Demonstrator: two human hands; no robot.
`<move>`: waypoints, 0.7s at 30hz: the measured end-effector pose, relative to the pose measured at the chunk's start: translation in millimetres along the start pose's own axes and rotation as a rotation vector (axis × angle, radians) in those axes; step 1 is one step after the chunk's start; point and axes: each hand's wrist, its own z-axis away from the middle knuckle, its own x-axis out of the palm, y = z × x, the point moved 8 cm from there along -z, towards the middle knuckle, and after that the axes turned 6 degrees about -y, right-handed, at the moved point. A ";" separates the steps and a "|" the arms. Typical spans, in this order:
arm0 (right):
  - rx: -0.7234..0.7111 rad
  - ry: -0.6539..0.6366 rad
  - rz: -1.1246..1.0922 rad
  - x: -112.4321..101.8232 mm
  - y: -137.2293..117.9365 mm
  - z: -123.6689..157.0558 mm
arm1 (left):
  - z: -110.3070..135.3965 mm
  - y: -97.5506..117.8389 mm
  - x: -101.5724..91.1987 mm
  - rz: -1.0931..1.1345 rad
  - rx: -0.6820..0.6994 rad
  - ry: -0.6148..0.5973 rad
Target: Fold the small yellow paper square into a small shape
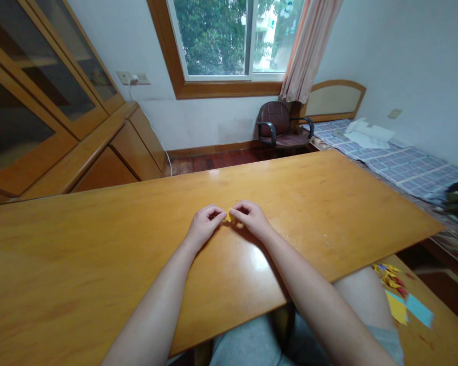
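A small yellow piece of what looks like paper (229, 216) is pinched between my two hands, just above the wooden table (137, 244). My left hand (206, 222) grips its left side between thumb and fingertips. On the other side, my right hand (251, 215) pinches it the same way. The fingertips of both hands nearly meet and cover most of the piece, so its exact shape is hard to make out.
At lower right, a wooden bench (442, 340) bears a yellow sheet (397, 308), a blue sheet (420, 310) and a heap of yellow and red scraps (390, 277). Beyond the table stand a brown armchair (275, 122), a bed (404, 162) and a cabinet (99, 147).
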 end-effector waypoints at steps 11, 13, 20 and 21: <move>0.046 0.001 -0.044 -0.5 6.3 -1.0 | 0.8 1.2 -10.2 0.032 0.007 0.102; 0.054 -0.001 -0.061 -0.3 7.5 -1.0 | 0.8 3.2 -12.2 0.021 0.040 0.122; 0.062 0.017 -0.091 -2.1 9.0 -1.2 | -0.9 2.1 -2.3 0.085 0.021 0.036; 0.059 0.013 -0.090 -1.9 8.8 -1.2 | -1.0 1.9 -0.6 0.069 0.011 0.016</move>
